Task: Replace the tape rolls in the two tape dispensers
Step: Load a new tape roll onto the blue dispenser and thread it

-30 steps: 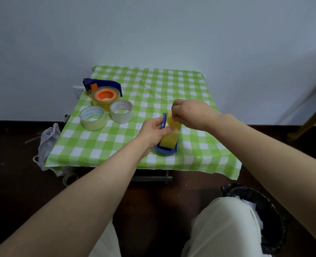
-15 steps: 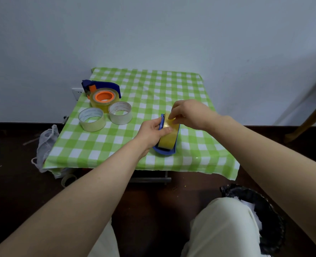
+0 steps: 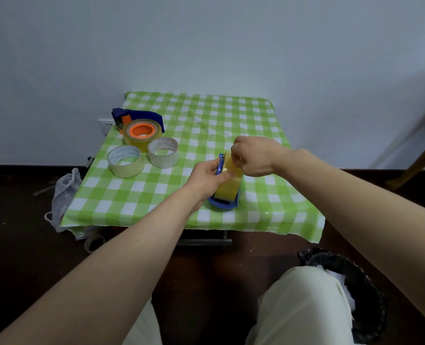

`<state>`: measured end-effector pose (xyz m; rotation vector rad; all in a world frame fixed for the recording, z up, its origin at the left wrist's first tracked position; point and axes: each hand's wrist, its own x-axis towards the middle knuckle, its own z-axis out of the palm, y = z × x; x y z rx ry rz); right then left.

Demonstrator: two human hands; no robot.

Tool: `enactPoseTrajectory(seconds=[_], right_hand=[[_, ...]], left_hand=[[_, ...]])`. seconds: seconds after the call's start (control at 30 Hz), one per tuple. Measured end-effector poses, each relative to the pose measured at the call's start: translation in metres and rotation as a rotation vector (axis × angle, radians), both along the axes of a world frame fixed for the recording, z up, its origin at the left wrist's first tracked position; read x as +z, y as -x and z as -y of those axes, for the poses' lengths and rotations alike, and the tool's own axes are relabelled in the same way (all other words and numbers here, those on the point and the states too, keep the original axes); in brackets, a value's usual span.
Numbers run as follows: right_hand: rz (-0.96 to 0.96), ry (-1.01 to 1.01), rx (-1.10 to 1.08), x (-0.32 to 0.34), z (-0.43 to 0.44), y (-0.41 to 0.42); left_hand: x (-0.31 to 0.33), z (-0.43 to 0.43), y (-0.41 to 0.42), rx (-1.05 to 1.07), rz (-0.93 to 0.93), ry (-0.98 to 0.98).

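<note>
Below, green-checked tablecloth [image 3: 231, 115] under the handheld dispenser [image 3: 222, 204], pale wall [image 3: 206, 46] behind.

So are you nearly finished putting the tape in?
Probably close. The far dispenser already holds a thick roll. The left hand steadies the near dispenser while the right hand pinches at its yellow roll. Freeing that tape end looks left. Two loose rolls sit beside the far one.
</note>
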<state>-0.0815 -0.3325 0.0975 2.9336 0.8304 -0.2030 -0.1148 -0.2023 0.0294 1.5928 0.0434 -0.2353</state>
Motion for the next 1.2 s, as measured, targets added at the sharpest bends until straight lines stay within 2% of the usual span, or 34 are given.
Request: enactPoseTrajectory(seconds=[0.1,0.27,0.37,0.7,0.83,0.97,1.07,1.2], right_hand=[[-0.013,-0.09,-0.039,0.0,0.002,-0.002],[-0.111,-0.519,-0.19,-0.001,0.019,-0.002],[-0.146,-0.457,-0.171,-0.007,0.023,0.002],[0.062,-0.419,-0.098,-0.022,0.014,0.01],[0.091,-0.512,-0.158,-0.028,0.01,0.015],[0.099,-0.676,-0.297,-0.036,0.007,0.02],[0.141,-0.652,-0.324,-0.043,0.005,0.025],[0.2,-0.622,-0.391,-0.045,0.007,0.029]], left_hand=[[-0.002,-0.002,-0.003,0.019,-0.008,-0.009],[-0.005,-0.004,-0.003,0.03,-0.018,0.009],[-0.005,-0.005,-0.003,0.021,-0.015,0.026],[-0.013,-0.006,-0.004,0.035,0.006,0.001],[-0.018,-0.006,-0.002,0.06,-0.002,-0.04],[-0.021,-0.001,0.009,-0.014,-0.029,-0.045],[-0.029,0.002,0.015,-0.062,-0.017,-0.049],[-0.032,0.009,0.019,-0.008,0.052,-0.069]])
